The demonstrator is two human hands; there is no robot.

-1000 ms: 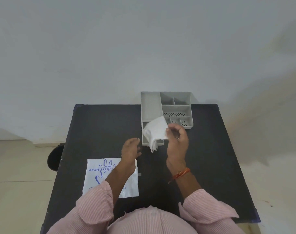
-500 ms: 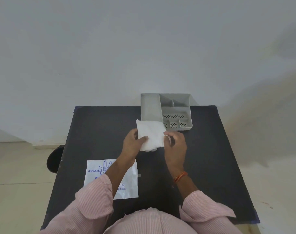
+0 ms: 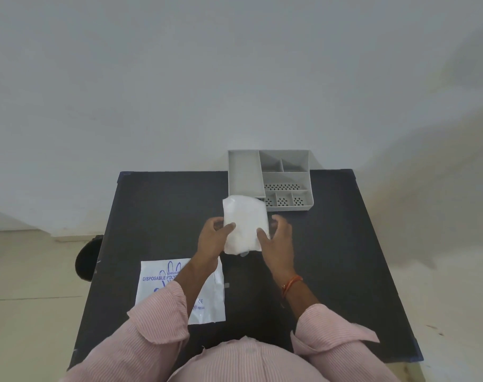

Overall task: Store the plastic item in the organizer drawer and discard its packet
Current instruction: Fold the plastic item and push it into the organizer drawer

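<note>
We note the packet (image 3: 159,292) lying flat on the near left of the table (image 3: 345,257), partly covered by the left forearm (image 3: 196,274). Its blue print reads "DISPOSABLE POLY…", with "CE" lower down. The left hand (image 3: 212,238) grips one edge of the plastic item (image 3: 244,224), thumb on top. This white folded wad is held above the table, just in front of the organizer (image 3: 287,179). We judge it light, soft and slippery, and best held by opposite edges. The right hand (image 3: 280,238) grips its right edge likewise.
</note>
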